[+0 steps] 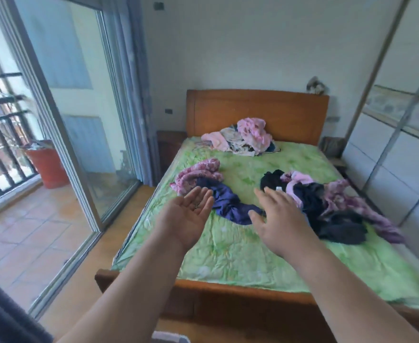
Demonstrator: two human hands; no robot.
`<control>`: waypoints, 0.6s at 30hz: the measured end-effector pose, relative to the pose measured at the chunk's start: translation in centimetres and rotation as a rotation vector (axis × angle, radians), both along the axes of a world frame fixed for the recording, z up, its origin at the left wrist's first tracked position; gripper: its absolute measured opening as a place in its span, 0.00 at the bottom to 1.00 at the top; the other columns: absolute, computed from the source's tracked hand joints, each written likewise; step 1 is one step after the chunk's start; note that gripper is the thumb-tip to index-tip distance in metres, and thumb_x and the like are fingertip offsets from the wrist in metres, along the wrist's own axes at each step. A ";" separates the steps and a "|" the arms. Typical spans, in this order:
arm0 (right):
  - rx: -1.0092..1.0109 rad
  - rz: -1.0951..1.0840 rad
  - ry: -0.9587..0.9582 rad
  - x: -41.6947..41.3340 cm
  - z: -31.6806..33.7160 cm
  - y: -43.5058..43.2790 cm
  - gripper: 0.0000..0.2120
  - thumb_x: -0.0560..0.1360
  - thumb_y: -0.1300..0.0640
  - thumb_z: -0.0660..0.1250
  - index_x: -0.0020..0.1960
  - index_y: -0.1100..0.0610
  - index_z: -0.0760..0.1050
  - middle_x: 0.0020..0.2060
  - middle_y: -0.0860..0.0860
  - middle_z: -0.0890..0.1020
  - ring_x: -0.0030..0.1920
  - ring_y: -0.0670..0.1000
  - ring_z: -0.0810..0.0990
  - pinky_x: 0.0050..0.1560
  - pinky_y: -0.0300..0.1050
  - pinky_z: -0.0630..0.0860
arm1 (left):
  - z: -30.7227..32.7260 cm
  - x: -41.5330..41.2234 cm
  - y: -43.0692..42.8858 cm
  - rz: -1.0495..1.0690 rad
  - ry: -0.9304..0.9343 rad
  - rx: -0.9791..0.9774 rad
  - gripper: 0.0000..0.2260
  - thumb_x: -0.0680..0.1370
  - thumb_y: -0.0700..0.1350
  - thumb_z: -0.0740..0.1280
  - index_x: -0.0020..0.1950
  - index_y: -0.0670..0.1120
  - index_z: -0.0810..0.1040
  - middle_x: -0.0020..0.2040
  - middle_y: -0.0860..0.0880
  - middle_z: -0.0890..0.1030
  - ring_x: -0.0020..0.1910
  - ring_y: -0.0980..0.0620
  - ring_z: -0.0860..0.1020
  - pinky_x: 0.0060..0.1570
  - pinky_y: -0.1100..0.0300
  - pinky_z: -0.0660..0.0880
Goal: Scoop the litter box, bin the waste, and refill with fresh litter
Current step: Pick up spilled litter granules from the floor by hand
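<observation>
The person's left hand (191,209) is held out palm up over the foot half of the bed, its fingers (204,196) straight and together, gripping nothing. The right hand (280,219) is held out palm down beside it, fingers (272,196) spread and relaxed, also holding nothing. Whether either hand touches the bedding cannot be told. The litter box is not in view.

The wooden bed with the crumpled green patterned sheet (240,248) has an orange-brown headboard (255,110) against the far wall. A pile of pink and white clothes (243,137) lies by the headboard. Near the bed's left edge a pink floral cloth (198,172) touches a crumpled navy-blue cloth (228,204), which lies between the two hands. Toward the right edge spreads a heap of black, pink and purple clothes (332,206), just beside the right hand.

On the headboard's right corner sits a small blurred thing (316,85). A dark wooden bedside cabinet (170,147) stands at the bed's far left corner. To the left a sliding glass door (92,115) stands open onto a tiled balcony with a black railing (3,134) and a red-orange bucket (47,167). A white panelled wardrobe (401,157) lines the right side.
</observation>
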State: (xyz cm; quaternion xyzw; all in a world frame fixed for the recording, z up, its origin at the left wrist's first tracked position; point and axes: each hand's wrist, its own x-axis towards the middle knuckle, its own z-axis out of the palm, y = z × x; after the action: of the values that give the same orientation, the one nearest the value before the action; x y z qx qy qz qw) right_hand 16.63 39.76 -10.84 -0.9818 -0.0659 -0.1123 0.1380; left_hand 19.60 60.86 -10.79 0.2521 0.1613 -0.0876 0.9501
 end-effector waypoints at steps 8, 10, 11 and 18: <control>0.001 -0.286 -0.081 -7.4 2.4 -6.6 0.30 0.81 0.42 0.56 0.80 0.51 0.57 0.78 0.51 0.62 0.78 0.54 0.56 0.77 0.52 0.57 | 2.7 -1.5 -7.7 -0.300 -0.052 -0.003 0.18 0.86 0.43 0.49 0.61 0.32 0.72 0.58 0.34 0.77 0.57 0.37 0.76 0.61 0.49 0.71; -0.021 -0.352 -0.105 -9.5 2.8 -8.7 0.30 0.81 0.41 0.56 0.80 0.51 0.58 0.77 0.51 0.63 0.77 0.54 0.57 0.77 0.53 0.58 | 3.5 -2.7 -10.7 -0.370 -0.065 -0.010 0.18 0.86 0.43 0.49 0.61 0.31 0.72 0.59 0.33 0.76 0.62 0.36 0.73 0.63 0.48 0.70; -0.022 -0.385 -0.118 -10.6 2.9 -9.9 0.30 0.81 0.41 0.56 0.79 0.51 0.58 0.77 0.51 0.64 0.77 0.54 0.58 0.77 0.53 0.59 | 3.8 -3.3 -12.3 -0.402 -0.071 -0.016 0.18 0.86 0.43 0.49 0.61 0.31 0.72 0.59 0.33 0.76 0.63 0.36 0.72 0.64 0.48 0.70; -0.054 -0.593 -0.173 -19.1 3.8 -19.9 0.29 0.80 0.41 0.56 0.78 0.53 0.61 0.72 0.49 0.69 0.73 0.54 0.64 0.73 0.53 0.65 | 5.4 -8.5 -25.0 -0.607 -0.100 -0.027 0.18 0.85 0.42 0.50 0.62 0.31 0.73 0.61 0.34 0.77 0.60 0.38 0.75 0.64 0.48 0.71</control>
State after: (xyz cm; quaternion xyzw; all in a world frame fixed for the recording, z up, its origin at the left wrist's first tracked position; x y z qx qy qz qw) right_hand -2.51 19.87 -7.07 -0.9483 0.2092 -0.2290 0.0668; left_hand 11.06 35.84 -5.34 0.2801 0.0305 -0.3569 0.8906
